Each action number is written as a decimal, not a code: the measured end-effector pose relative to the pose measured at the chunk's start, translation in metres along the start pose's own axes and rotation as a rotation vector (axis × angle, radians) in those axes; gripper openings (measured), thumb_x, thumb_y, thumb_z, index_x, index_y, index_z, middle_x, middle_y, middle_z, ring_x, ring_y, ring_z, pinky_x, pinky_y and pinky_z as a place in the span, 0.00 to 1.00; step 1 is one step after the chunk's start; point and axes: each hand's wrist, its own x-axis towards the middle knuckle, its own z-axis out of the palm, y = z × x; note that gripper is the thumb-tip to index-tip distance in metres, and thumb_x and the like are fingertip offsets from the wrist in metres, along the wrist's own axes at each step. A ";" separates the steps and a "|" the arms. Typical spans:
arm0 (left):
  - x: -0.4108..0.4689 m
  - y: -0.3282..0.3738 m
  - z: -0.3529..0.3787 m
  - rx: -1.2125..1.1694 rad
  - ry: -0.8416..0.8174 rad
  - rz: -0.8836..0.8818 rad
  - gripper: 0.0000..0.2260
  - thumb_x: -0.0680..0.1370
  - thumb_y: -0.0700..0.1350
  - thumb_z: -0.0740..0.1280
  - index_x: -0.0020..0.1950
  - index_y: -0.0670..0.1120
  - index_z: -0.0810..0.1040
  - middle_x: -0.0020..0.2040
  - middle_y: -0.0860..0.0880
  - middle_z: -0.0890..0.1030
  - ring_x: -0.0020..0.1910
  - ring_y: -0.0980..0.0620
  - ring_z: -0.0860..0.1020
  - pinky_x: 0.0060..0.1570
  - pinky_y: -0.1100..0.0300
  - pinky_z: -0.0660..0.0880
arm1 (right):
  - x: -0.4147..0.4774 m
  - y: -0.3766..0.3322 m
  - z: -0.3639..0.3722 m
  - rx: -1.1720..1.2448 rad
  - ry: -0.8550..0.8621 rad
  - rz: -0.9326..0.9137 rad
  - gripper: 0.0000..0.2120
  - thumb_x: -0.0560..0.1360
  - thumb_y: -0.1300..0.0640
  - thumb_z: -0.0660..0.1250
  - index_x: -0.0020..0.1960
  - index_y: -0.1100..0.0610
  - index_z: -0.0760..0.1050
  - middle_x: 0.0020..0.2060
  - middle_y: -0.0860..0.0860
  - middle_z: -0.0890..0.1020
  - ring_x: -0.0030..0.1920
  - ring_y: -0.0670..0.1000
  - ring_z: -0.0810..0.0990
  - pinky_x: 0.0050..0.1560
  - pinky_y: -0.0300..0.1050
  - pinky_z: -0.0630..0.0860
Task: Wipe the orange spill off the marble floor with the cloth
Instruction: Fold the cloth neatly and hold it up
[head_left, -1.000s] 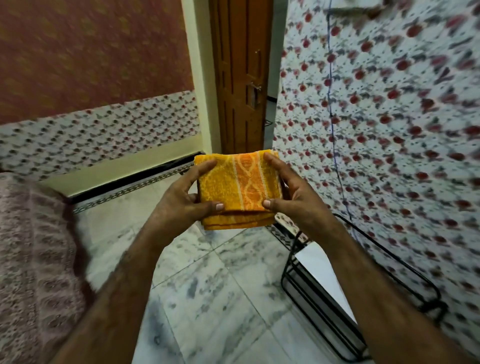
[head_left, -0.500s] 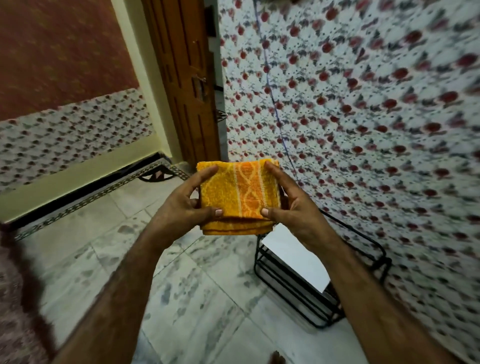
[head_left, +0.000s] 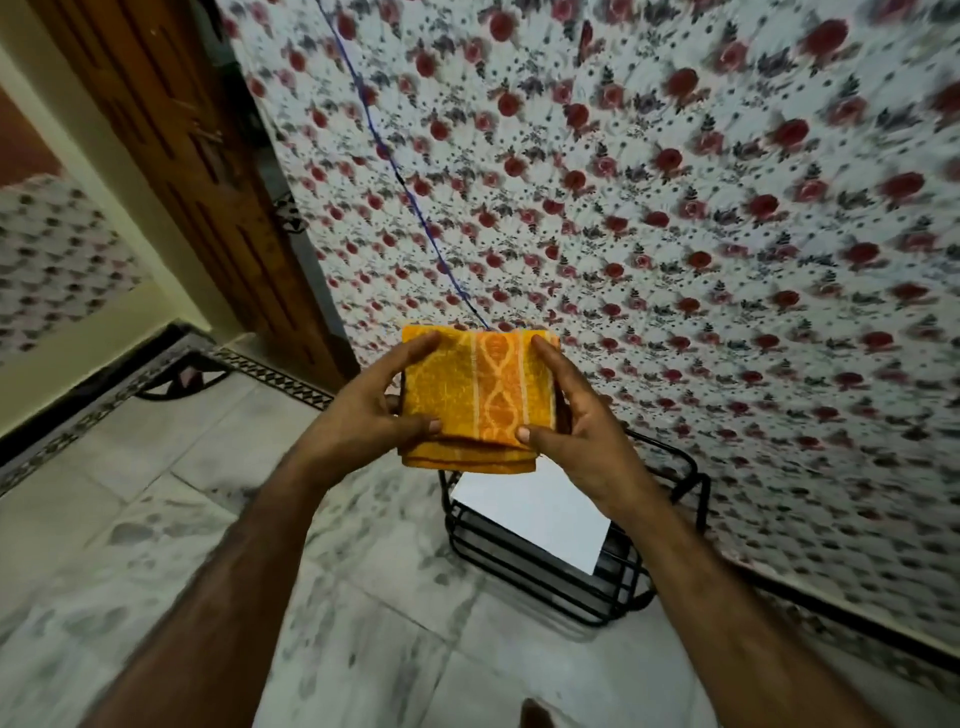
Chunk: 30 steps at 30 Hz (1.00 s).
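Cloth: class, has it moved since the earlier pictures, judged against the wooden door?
Yes. The cloth, once below the wooden door, now sits to its right, above the black wire rack.

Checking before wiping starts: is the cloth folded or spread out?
Folded. The cloth is a compact square with stacked layers showing along its lower edge, pinched between the left hand and right hand.

Cloth (head_left: 467, 395): one, yellow-orange terry, folded to a rough square of several layers (stacked edges show along its lower side). A darker orange band with a chain pattern, edged by pale stripes, runs top to bottom. Held in the air above the floor, left hand (head_left: 358, 415) pinching its left edge, right hand (head_left: 582, 421) its right.
Marble floor (head_left: 156, 519): white tiles, grey-veined, dark patterned border at the far edge.
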 end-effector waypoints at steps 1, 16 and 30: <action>0.014 -0.006 0.000 0.006 -0.035 -0.018 0.38 0.74 0.33 0.74 0.71 0.69 0.68 0.76 0.54 0.67 0.61 0.48 0.80 0.53 0.50 0.82 | 0.006 0.007 -0.003 -0.001 0.023 0.016 0.42 0.76 0.70 0.69 0.76 0.33 0.60 0.73 0.36 0.65 0.70 0.45 0.71 0.66 0.54 0.77; 0.196 -0.145 0.005 0.490 -0.405 -0.131 0.43 0.73 0.38 0.75 0.79 0.65 0.57 0.77 0.49 0.66 0.66 0.43 0.75 0.60 0.44 0.79 | 0.084 0.174 0.000 -0.105 0.381 0.251 0.44 0.76 0.71 0.67 0.73 0.30 0.57 0.79 0.44 0.58 0.77 0.52 0.63 0.71 0.54 0.71; 0.273 -0.378 0.056 0.498 -0.356 -0.159 0.40 0.71 0.35 0.77 0.78 0.52 0.65 0.74 0.45 0.70 0.65 0.43 0.75 0.59 0.58 0.74 | 0.129 0.414 0.015 -0.219 0.443 0.439 0.43 0.75 0.72 0.66 0.77 0.39 0.53 0.77 0.49 0.62 0.75 0.52 0.65 0.70 0.49 0.70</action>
